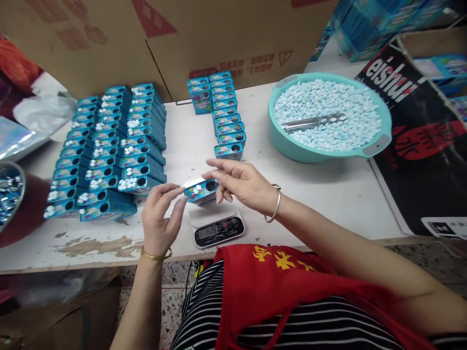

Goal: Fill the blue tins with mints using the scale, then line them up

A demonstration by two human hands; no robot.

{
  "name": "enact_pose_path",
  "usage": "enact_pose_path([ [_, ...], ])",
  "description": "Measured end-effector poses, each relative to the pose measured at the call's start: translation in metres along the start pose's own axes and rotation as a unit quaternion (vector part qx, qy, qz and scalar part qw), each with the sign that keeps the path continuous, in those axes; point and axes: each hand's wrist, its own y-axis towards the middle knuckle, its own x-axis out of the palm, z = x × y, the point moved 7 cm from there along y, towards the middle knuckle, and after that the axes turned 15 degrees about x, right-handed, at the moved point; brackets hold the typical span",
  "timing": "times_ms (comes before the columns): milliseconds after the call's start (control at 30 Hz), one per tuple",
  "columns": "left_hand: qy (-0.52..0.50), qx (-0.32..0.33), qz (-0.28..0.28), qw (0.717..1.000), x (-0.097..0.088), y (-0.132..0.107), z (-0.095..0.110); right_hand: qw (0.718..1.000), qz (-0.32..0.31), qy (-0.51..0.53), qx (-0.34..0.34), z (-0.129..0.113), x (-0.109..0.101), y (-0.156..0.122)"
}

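Observation:
A small blue candy box (pixel 200 192) stands on a white kitchen scale (pixel 219 232) with a dark display. A few white candies lie on its top, beside a dark round hole. My left hand (pixel 160 214) is at the box's left end, thumb and fingers apart, fingertips at or just touching the edge. Over the right end is my right hand (pixel 244 184), its fingers stretched out near the hole. Whether it touches the box, I cannot tell. Neither hand has a grip on anything that I can see.
Rows of blue boxes (pixel 104 150), many topped with candies, stand at left. More boxes (pixel 224 116) line up behind the scale. At right is a turquoise basin (pixel 306 153) of pale candies with metal tongs (pixel 314 121). A large carton (pixel 219 34) stands behind; a metal bowl (pixel 22 209) is far left.

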Motion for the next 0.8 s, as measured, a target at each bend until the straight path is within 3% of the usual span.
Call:
enact_pose_path([
  [100,0.005,-0.003,-0.003,1.000,0.000,-0.003,0.000,1.000,0.011,0.001,-0.010,-0.002,-0.003,0.001],
  [233,0.025,0.009,-0.021,0.999,0.004,-0.010,0.001,0.998,0.049,0.028,-0.002,0.010,-0.035,-0.010],
  [533,0.037,0.005,-0.016,0.999,0.005,-0.016,-0.001,0.968,0.173,0.145,0.114,0.094,-0.114,-0.036],
  [800,0.058,0.031,-0.032,0.997,0.008,-0.015,0.006,0.950,0.161,0.230,0.138,0.128,-0.119,-0.034],
])
